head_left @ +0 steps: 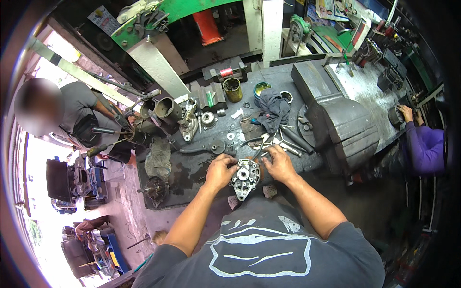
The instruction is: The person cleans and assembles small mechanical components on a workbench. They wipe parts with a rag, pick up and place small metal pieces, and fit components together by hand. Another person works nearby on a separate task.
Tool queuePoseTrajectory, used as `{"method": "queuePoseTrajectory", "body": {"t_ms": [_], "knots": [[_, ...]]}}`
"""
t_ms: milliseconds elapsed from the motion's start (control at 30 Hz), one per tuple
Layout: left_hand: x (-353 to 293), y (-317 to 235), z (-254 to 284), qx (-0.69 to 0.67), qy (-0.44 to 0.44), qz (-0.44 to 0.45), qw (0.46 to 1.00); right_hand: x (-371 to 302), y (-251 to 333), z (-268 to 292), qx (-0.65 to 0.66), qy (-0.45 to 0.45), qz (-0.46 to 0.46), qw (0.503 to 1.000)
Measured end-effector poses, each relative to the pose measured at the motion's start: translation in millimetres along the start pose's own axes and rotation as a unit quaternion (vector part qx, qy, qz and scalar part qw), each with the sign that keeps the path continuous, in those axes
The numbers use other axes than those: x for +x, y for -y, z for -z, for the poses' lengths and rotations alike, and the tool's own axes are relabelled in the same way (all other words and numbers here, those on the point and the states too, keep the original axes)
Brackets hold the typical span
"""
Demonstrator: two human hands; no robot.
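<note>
A silver metal alternator end housing (243, 180) with a round bearing hole in its middle stands at the bench's near edge, close to my body. My left hand (221, 172) is closed on its left rim, the fingers curled and the thumb against the metal. At the housing's upper right is my right hand (281, 165), with its fingers bent toward the thumb. What they hold, if anything, is too small to make out. Just beyond the hands lie pliers and other hand tools (288, 140), beside a dark crumpled rag (273, 111).
A large grey bench vise (343, 127) stands to the right. Farther back are an open tin (232, 90) and a metal cylinder housing (169, 111). A grey cloth (158, 158) lies left. One person (79, 103) works at left; another in a purple sleeve (425, 146) works at far right.
</note>
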State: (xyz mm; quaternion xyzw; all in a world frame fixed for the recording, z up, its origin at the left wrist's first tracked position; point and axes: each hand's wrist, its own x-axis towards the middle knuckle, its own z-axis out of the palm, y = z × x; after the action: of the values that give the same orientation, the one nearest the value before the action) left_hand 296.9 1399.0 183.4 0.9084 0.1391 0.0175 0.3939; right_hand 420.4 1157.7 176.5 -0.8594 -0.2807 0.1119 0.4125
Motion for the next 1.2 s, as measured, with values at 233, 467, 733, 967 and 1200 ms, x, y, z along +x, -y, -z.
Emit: {"method": "queuePoseTrajectory", "body": {"t_ms": [233,467,733,967,1200], "knots": [[-5.1,3.1,-17.1,-0.056,-0.062,0.055,0.995,122.9,-3.2,-51.6,-0.053,0.044,0.106,0.992],[-10.5,4.2,-17.9,-0.063,-0.057,0.057,0.995,206.4,3.8,-126.2,-0.287,0.195,0.198,0.917],[-7.3,3.3,-12.1,-0.103,-0.044,0.054,0.992,208.1,-1.9,-124.7,-0.227,0.18,0.264,0.92],[-3.7,11.0,-10.2,-0.097,-0.015,0.026,0.995,127.1,19.0,-44.0,-0.012,0.06,0.195,0.979],[-3.4,26.3,-11.4,-0.121,-0.01,-0.004,0.993,-6.0,21.2,2.5,-0.05,0.206,0.11,0.971]]}}
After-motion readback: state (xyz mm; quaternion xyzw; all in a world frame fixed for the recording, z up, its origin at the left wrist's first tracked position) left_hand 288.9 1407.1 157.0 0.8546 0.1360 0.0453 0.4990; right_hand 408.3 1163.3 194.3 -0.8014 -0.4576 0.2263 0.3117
